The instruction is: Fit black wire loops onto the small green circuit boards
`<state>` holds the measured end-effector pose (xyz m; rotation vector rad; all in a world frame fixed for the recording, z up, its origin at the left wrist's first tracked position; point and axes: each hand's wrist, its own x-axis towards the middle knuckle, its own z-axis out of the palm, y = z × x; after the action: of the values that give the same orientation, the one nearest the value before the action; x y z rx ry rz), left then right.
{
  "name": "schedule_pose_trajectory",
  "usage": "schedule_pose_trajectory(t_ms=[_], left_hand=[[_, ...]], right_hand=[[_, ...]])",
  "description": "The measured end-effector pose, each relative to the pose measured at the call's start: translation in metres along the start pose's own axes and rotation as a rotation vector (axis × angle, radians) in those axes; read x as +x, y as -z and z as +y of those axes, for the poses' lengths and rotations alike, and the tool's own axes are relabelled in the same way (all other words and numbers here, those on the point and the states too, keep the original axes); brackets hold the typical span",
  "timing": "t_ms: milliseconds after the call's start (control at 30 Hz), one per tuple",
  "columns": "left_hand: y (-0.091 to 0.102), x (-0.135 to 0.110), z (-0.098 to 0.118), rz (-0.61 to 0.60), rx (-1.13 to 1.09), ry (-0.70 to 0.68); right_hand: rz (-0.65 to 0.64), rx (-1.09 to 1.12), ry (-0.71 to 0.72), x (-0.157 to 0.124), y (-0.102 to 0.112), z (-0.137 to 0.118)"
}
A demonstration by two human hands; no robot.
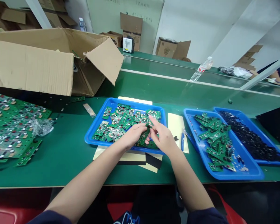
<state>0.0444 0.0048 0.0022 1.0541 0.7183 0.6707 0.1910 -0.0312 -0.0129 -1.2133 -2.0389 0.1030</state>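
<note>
A blue tray (93, 135) in front of me holds several small green circuit boards. Both my hands meet over its near right corner. My left hand (132, 135) curls its fingers around a small green circuit board (145, 134). My right hand (162, 137) pinches the same board from the right, with its index finger stretched toward the tray's far side. Part of the board is hidden by my fingers.
Two more blue trays stand to the right: one (247, 172) with green boards, one (278, 160) with black parts. Blue-handled pliers (182, 140) lie between trays. Large green board panels (11, 124) and an open cardboard box (37, 65) are at left. A plastic bottle (202, 69) lies beyond.
</note>
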Motion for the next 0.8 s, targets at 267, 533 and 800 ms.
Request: schedule_pose_trajectory(t_ms=[267,533,800], left_hand=[[0.0014,0.0003,-0.0038,-0.045,0.086,-0.039],[0.0022,0.0009,-0.0045,0.031,0.166,-0.109],[0.0029,-0.0005,0.0007,0.073,0.061,-0.121]], right_hand=[[-0.003,-0.070,0.004,0.0013,-0.0010,-0.0001],[0.037,0.051,-0.215,0.0006,0.0004,-0.0015],[0.169,0.137,-0.227,0.0020,-0.0010,-0.0006]])
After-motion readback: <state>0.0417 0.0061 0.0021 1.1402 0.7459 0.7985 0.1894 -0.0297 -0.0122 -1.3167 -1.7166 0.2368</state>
